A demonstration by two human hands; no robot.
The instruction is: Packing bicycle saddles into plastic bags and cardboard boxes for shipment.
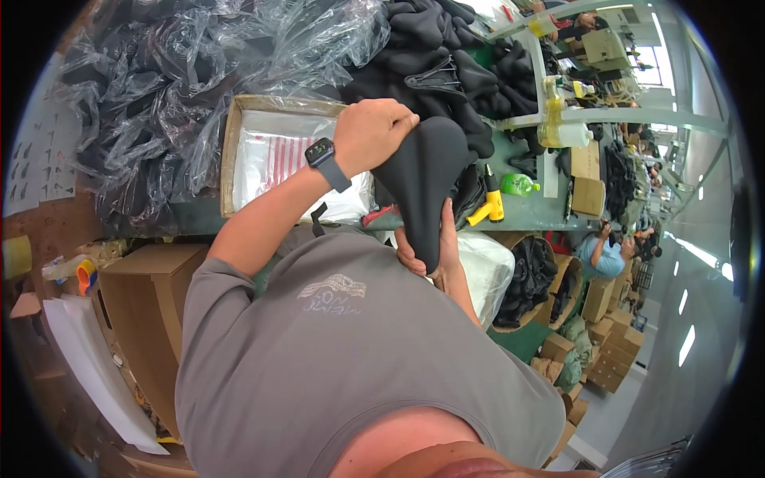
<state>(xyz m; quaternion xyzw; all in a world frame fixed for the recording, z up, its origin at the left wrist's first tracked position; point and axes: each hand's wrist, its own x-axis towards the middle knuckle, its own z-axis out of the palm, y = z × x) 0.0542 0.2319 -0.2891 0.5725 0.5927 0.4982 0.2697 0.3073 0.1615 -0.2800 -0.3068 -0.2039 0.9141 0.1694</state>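
Observation:
A black padded bicycle saddle (426, 171) is held upright in front of my chest, its narrow nose pointing down toward me. My left hand (370, 134), with a dark watch on the wrist, grips the wide rear end at its upper left edge, fingers curled. Lower down, my right hand (450, 247) wraps the nose from beneath, with fingers showing on both sides of it. Behind the left forearm lies a shallow carton tray (232, 163) of clear plastic bags (275, 159) with red stripes. A red-handled tool (378, 215) lies left of the saddle, partly hidden.
Black saddles (414, 36) are heaped at the back, with plastic-wrapped ones (191, 56) to the left. Right of my hands are a yellow heat gun (490, 199) and a green bottle (520, 185). A cardboard box (151, 295) stands at lower left. Other people work far right.

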